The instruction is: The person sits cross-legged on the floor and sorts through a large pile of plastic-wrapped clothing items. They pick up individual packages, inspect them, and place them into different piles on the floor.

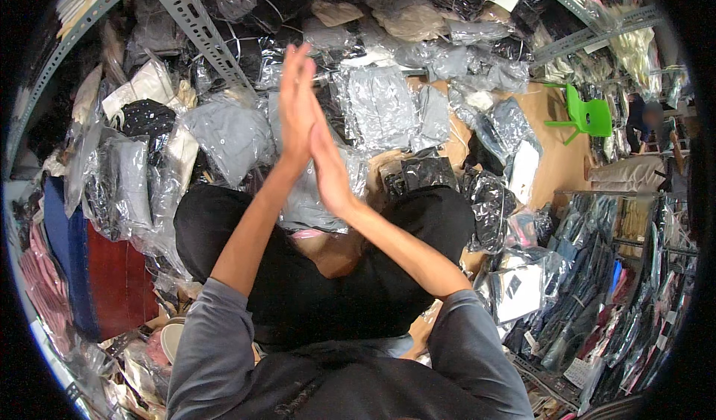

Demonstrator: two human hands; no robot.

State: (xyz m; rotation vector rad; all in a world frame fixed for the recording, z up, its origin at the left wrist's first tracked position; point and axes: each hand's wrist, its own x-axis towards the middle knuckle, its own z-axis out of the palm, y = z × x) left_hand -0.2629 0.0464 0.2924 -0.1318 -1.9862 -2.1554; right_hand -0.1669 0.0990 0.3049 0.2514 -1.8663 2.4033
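My left hand (pixel 295 104) and my right hand (pixel 330 162) are raised in front of me, palm against palm. Their fingers stretch out, the tips somewhat blurred, and neither hand holds anything. Below them, between my knees, lies grey folded clothing in a clear plastic bag (pixel 313 196), partly hidden by my hands and forearms. Just beyond, to the right, is a bagged pair of grey shorts (pixel 381 106), with a narrower grey bagged garment (pixel 433 118) beside it. Another grey garment in plastic (pixel 230 134) rests left of my hands.
Slotted metal shelf posts (pixel 193 25) frame the piles. Dark bagged clothes (pixel 489 207) lie by my right knee. A green plastic chair (pixel 587 112) stands on the floor at the right, near a person (pixel 640 120). Bagged garments (pixel 582 274) fill a rack at lower right.
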